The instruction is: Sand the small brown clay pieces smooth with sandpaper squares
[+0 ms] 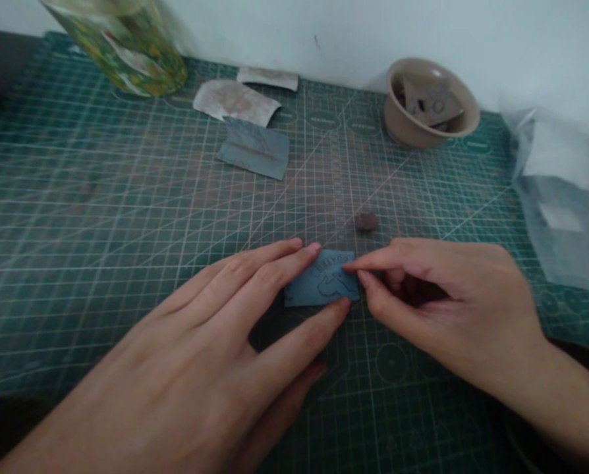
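Note:
A small blue-grey rectangular piece with dark printed lettering point(331, 283) lies flat on the green cutting mat point(141, 217). My left hand point(220, 336) rests over its left part, fingers extended and spread, with the fingertips at its upper edge and the thumb at its lower edge. From the right, my right hand point(452, 303) touches the piece's right edge, its thumb and index finger close together in a pinch there and the other fingers curled under. Just above the piece sits a small brown lump point(366, 221).
Sandpaper-like sheets, one grey point(257, 150) and one whitish point(235, 101), lie at the back. A beige bowl point(403, 118) holding flat pieces stands back right. A clear plastic bag point(551, 217) is at the right, a patterned container point(136, 52) at back left, against a white wall point(334, 33).

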A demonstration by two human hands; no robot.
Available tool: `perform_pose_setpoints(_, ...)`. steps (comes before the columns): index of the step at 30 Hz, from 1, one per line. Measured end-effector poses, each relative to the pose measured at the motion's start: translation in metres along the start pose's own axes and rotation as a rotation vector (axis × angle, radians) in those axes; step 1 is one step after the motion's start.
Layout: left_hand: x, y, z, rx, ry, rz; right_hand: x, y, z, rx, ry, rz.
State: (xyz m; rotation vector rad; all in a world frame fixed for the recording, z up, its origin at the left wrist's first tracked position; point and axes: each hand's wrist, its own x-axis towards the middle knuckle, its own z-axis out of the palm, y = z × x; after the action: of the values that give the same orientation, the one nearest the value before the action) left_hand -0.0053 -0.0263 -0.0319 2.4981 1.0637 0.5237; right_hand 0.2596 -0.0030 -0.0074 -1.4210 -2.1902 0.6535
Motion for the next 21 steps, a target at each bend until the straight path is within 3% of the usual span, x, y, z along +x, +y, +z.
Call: perform_pose_setpoints(21, -0.0034, -0.0013, 0.0029, 0.105, 0.004, 0.043, -0.0025, 0.0031, 0.0015, -0.054, 0.019, -0.149)
